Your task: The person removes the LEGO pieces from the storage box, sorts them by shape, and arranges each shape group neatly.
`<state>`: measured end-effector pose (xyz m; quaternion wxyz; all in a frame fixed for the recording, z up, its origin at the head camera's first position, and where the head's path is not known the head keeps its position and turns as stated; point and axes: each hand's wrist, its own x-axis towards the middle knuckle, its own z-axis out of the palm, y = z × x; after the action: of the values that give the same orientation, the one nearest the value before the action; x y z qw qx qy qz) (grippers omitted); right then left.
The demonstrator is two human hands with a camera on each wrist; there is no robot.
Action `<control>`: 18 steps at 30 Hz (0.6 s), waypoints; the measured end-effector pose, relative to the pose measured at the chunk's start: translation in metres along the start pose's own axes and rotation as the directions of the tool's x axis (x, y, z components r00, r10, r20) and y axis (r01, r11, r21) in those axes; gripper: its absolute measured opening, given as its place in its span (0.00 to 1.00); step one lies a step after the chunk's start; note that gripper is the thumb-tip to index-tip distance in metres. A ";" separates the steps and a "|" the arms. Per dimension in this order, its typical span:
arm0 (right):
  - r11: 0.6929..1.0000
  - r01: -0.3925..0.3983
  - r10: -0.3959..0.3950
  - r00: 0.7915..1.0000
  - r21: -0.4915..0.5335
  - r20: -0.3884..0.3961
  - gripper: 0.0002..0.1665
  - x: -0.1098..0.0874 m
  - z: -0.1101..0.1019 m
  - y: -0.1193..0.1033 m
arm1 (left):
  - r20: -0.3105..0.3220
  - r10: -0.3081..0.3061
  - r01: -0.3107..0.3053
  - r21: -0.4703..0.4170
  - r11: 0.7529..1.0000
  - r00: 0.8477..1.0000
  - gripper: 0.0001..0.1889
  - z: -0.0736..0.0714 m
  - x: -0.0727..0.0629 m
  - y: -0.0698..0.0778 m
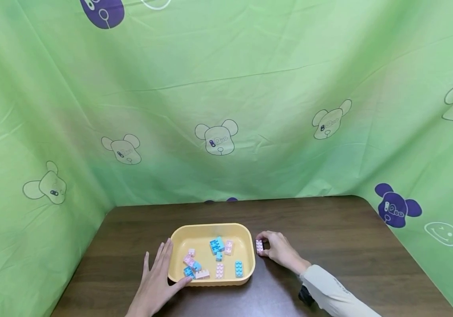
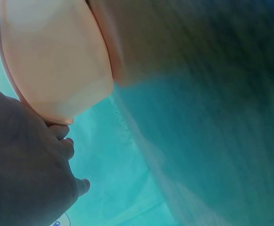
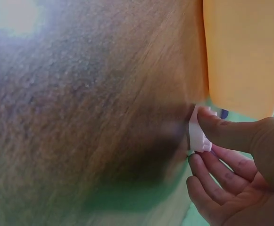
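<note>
A pale yellow tray (image 1: 202, 235) with rounded corners lies on the table in the head view, holding several pink and blue toy building bricks. At its left front corner, my left hand (image 1: 156, 278) rests with fingers spread straight along the side and thumb on the front rim. In the left wrist view the fingers lie against the tray's outer wall (image 2: 56, 61). Just right of the tray, my right hand (image 1: 283, 252) pinches a pink brick (image 1: 259, 247) between thumb and fingers. The right wrist view shows this pink brick (image 3: 196, 134) at the table surface, partly covered by the thumb.
Inside the tray, a blue brick (image 1: 239, 269) lies at the right front and a pink one (image 1: 220, 270) beside it. Dark brown wood forms the table (image 1: 329, 229). Green printed cloth (image 1: 266, 110) hangs behind it and at both sides.
</note>
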<state>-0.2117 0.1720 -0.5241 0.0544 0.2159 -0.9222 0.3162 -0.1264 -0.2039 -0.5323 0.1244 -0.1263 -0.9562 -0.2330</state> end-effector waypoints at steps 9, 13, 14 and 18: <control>0.999 -0.045 0.046 0.999 -0.004 0.020 0.22 -0.002 -0.004 -0.002 | 0.008 -0.002 0.002 -0.010 1.000 1.000 0.57 0.000 -0.001 0.002; 0.997 -0.077 0.077 0.997 0.013 0.024 0.22 0.001 -0.012 -0.007 | 0.006 0.004 -0.004 -0.011 1.000 1.000 0.57 -0.001 0.000 0.002; 0.997 -0.080 0.079 0.997 0.015 0.021 0.22 0.002 -0.015 -0.009 | 0.005 0.003 -0.003 -0.010 1.000 1.000 0.57 -0.001 0.000 0.002; 0.998 -0.065 0.065 0.998 -0.002 0.008 0.22 0.009 -0.025 -0.016 | -0.005 0.008 -0.008 -0.002 1.000 1.000 0.57 -0.001 0.002 0.002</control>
<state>-0.2136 0.1724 -0.4934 0.0406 0.1872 -0.9292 0.3162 -0.1271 -0.2024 -0.5297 0.1277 -0.1297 -0.9551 -0.2338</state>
